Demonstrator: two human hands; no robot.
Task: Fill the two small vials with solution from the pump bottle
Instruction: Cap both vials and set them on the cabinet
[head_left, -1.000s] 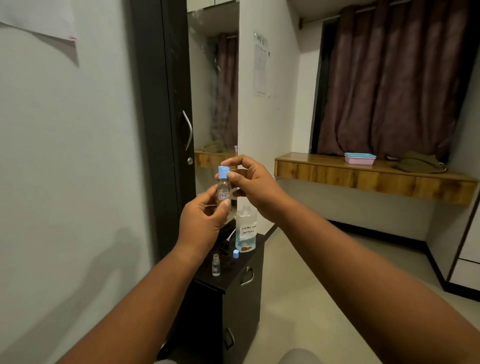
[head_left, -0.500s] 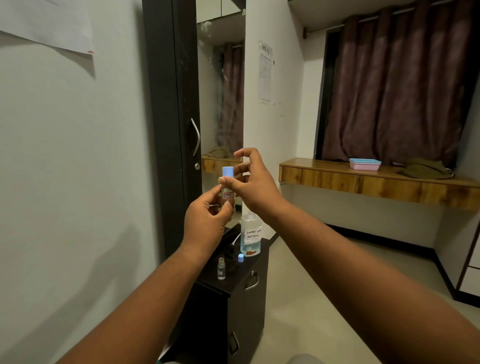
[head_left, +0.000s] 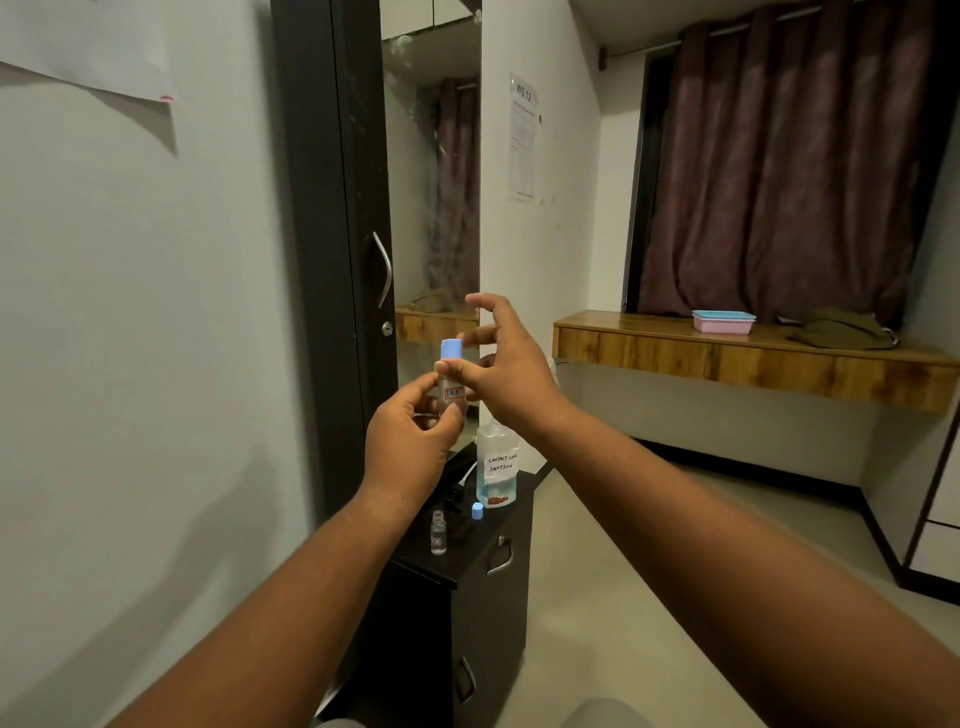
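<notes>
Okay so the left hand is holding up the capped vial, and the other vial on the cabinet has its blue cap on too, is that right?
Not quite. In the head view the left hand does hold the capped vial, but the other vial on the cabinet is open. Its blue cap lies beside it.

Two hands up over the cabinet, a vial between them

The left hand (head_left: 410, 441) was raised with the capped vial (head_left: 451, 382) upright in its fingertips, and the right hand (head_left: 506, 364) sat just right of it, thumb touching the vial, fingers spread behind. Below and beyond them stood the cabinet (head_left: 467, 613), hard against the left wall. On its top, the open vial (head_left: 438, 532) stood nearest; the loose cap (head_left: 477, 511) lay just right and a touch farther; the pump bottle (head_left: 497, 470) stood behind the cap, at the far right. A wardrobe door (head_left: 332, 234) rose behind the cabinet. Far right, a shelf (head_left: 753, 358) ran along the wall, carrying a lidded box (head_left: 723, 321).
</notes>
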